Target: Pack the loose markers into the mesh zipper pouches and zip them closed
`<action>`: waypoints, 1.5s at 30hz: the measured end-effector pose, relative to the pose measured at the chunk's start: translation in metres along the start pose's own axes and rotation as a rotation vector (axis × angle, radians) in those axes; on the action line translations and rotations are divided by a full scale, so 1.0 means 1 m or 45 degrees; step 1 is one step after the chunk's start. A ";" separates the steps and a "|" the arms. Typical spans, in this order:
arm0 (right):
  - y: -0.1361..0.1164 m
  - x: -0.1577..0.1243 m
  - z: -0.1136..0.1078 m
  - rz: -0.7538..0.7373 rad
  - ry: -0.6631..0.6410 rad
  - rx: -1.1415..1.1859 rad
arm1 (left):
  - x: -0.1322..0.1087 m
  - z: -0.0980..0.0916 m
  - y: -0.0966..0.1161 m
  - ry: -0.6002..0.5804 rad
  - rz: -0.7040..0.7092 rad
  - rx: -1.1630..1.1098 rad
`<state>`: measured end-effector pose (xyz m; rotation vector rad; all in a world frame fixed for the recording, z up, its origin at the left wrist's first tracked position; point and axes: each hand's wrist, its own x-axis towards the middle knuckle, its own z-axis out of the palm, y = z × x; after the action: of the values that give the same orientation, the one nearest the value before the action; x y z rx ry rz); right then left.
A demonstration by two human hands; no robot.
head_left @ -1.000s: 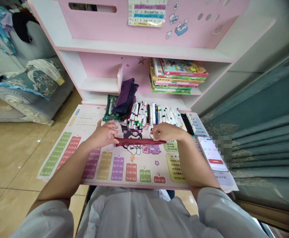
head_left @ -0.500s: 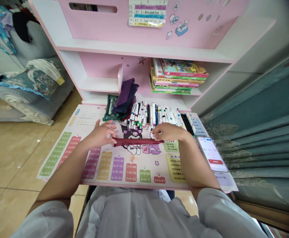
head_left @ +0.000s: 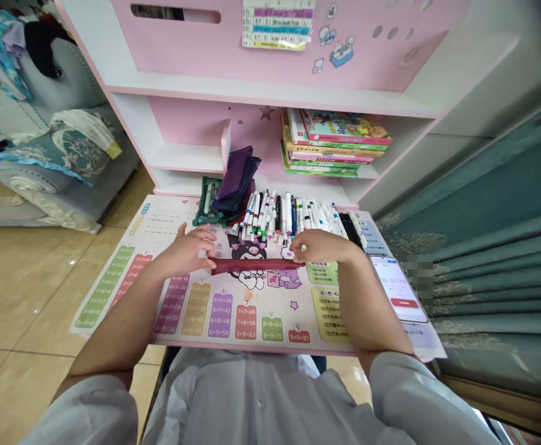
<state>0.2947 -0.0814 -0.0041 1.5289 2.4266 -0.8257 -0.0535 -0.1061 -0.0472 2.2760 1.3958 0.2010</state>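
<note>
Pinched at both ends: left hand (head_left: 189, 250) grips the left tip of a slim red pouch (head_left: 258, 266), right hand (head_left: 321, 247) nips its upper edge near the right tip. That pouch lies crosswise on the printed desk mat (head_left: 307, 309), just in front of a row of markers (head_left: 293, 213), with purple pouches (head_left: 233, 173) and a green pouch (head_left: 205, 198) heaped alongside. Behind rises a pink-and-white shelf unit (head_left: 270, 96) carrying stacked books (head_left: 335, 148); a grey sofa (head_left: 73, 71) sits left on tiled floor (head_left: 52, 296), a teal curtain (head_left: 497, 247) hangs right.

And there's movement! Against a second ago, the pouch has slipped slightly left, while the right hand has edged right, almost to the tip.

Reading the mat now: 7×7=49, 8×8=64, 9×9=81. The phone (head_left: 399, 287) at right shows a running-clock display, last digits blurred; the pinned chart (head_left: 277, 25) is too small to read.
</note>
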 end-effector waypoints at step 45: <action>0.012 -0.006 -0.008 0.160 0.077 0.186 | -0.005 -0.003 -0.002 -0.085 0.149 -0.070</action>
<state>0.3092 -0.0785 0.0007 1.7627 2.3270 -0.9635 -0.0586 -0.1088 -0.0444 2.2996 1.2105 0.1964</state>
